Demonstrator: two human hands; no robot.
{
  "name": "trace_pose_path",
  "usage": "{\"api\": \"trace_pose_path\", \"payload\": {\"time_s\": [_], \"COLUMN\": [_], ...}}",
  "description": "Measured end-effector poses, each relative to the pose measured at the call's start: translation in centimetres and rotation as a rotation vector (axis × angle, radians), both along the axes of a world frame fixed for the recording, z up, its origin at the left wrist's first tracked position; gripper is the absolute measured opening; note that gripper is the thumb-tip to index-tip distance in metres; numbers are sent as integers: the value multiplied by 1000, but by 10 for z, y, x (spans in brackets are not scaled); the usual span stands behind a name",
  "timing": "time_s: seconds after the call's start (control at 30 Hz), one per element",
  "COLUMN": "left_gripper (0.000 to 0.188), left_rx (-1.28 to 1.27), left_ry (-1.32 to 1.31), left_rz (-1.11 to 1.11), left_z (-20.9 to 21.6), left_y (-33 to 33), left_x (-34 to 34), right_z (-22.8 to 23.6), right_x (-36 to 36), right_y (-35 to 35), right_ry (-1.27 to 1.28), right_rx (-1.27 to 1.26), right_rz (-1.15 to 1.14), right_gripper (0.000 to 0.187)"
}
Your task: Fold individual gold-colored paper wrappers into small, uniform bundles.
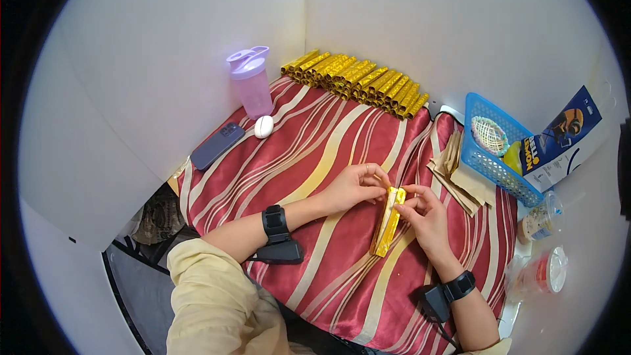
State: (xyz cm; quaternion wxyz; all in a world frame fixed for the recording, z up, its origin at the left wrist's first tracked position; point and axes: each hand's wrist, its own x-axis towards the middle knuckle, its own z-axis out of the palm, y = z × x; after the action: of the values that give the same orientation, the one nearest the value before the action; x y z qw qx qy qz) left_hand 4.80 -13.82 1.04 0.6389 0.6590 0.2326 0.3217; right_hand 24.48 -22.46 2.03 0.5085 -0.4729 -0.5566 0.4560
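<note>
Currently I have left grip (358, 188) and right grip (426, 219) both pinching the upper end of one gold foil piece (389, 229), over the striped cloth (309, 158) on the tabletop. Stacked gold tubes (358, 80) at the far edge look done; this piece I judge unfinished, a pale strip showing near its top. How many remain, I cannot tell.

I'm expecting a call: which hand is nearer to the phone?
Left. The left hand is to the right of the phone, at the gold packet's upper end; the right hand is farther right, at the packet's right side.
</note>
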Motion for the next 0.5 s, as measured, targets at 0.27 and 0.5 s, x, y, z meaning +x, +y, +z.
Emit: {"api": "trace_pose_path", "payload": {"time_s": [0.27,0.5], "left_gripper": [19,14], "left_rx": [-198,-111], "left_ry": [-23,-138], "left_rz": [-46,-67], "left_z": [12,7], "left_y": [-3,3], "left_x": [0,-4], "right_z": [3,3], "right_x": [0,0], "right_y": [-2,-2], "right_ry": [32,106], "right_rx": [6,24], "right_rz": [17,54], "right_gripper": [32,34]}}
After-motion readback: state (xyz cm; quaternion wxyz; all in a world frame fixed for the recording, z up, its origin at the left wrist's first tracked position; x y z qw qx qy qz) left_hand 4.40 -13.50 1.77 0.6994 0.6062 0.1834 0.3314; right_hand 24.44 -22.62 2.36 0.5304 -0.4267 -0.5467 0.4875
